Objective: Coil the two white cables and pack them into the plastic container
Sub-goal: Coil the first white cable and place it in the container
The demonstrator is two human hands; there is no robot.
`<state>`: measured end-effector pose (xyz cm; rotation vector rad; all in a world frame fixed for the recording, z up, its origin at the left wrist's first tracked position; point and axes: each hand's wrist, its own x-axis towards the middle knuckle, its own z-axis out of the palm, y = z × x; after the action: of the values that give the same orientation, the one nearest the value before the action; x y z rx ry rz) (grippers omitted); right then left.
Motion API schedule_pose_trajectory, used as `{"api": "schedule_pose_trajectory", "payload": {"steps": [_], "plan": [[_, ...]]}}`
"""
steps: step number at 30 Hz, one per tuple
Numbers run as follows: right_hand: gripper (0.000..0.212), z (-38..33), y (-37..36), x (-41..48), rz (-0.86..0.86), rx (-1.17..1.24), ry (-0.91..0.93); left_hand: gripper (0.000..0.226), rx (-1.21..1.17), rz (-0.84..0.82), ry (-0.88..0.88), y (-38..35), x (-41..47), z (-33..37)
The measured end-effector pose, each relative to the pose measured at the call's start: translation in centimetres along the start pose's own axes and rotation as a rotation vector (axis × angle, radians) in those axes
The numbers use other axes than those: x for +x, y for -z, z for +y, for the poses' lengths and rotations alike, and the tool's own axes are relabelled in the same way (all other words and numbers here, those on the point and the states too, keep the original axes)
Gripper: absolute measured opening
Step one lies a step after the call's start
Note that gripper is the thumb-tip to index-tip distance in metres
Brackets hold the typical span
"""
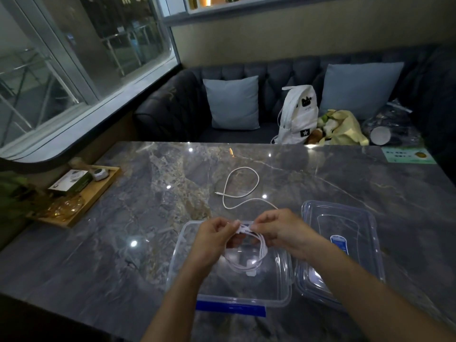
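Note:
Both my hands hold a coiled white cable (249, 257) over the open clear plastic container (281, 292) with blue clips. My left hand (212, 240) grips the coil's left side, and my right hand (278, 230) pinches the wrapped top of the coil. The loops hang down inside the container's opening. A second white cable (243, 191) lies loose in a wide loop on the marble table, just beyond my hands; one end runs behind my right hand.
The container's clear lid (345, 230) lies to the right of the container. A wooden tray (81, 196) with a small box and a glass item sits at the table's left edge. Beyond the table, a sofa holds cushions, a white backpack (298, 114) and bags.

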<state>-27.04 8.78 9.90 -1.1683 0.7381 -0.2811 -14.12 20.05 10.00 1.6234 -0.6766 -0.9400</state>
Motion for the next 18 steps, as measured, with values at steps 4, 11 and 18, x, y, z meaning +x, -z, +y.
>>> {"api": "schedule_pose_trajectory", "payload": {"steps": [4,11,18], "plan": [[0.016,0.0,-0.2,0.5,-0.097,-0.110,0.010,0.008,0.262,-0.231,-0.031,2.9,0.3,0.4],[0.030,1.3,-2.6,2.0,-0.127,-0.664,0.159,0.011,0.897,-0.259,-0.205,5.0,0.6,0.0],[0.016,3.1,-4.5,3.8,-0.135,-0.908,0.363,0.015,0.885,-0.159,-0.173,6.2,0.8,-2.6]]}}
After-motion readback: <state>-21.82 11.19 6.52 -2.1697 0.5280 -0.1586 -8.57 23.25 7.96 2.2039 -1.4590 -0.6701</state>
